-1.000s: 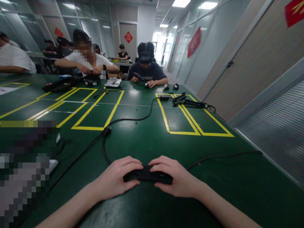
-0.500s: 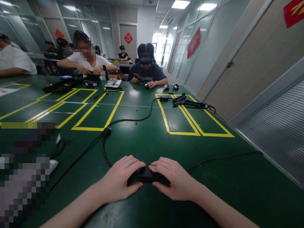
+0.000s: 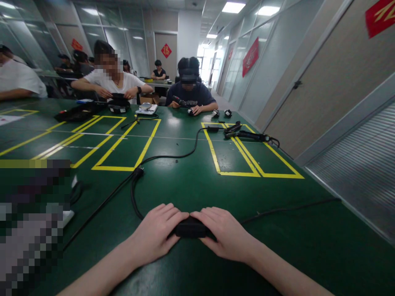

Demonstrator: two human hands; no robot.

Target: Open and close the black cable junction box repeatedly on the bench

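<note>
A black power adapter (image 3: 190, 228) is between my two hands at the near middle of the green table (image 3: 173, 187). My left hand (image 3: 159, 228) is closed on its left end, fingers over the top and thumb low on the near side. Around the right end my right hand (image 3: 224, 234) is closed in the same manner. The fingertips of both hands almost meet above the adapter. A black cord (image 3: 133, 197) with a plug (image 3: 139, 172) runs out past my left hand. Another black cable (image 3: 286, 208) leads from behind my right hand to the table's right edge.
A long black cable (image 3: 166, 156) crosses the table to an inline box (image 3: 212, 129) and a black tool (image 3: 247, 135). Yellow tape (image 3: 239, 174) marks rectangles. Blurred-out items (image 3: 31, 246) lie at left. Two people sit opposite, handling things; others are behind.
My fingertips have come closer together over the adapter, and my thumbs have slid under its near edge. The adapter's near face shows more. Across the table, a person's hands have spread apart around a dark object.
</note>
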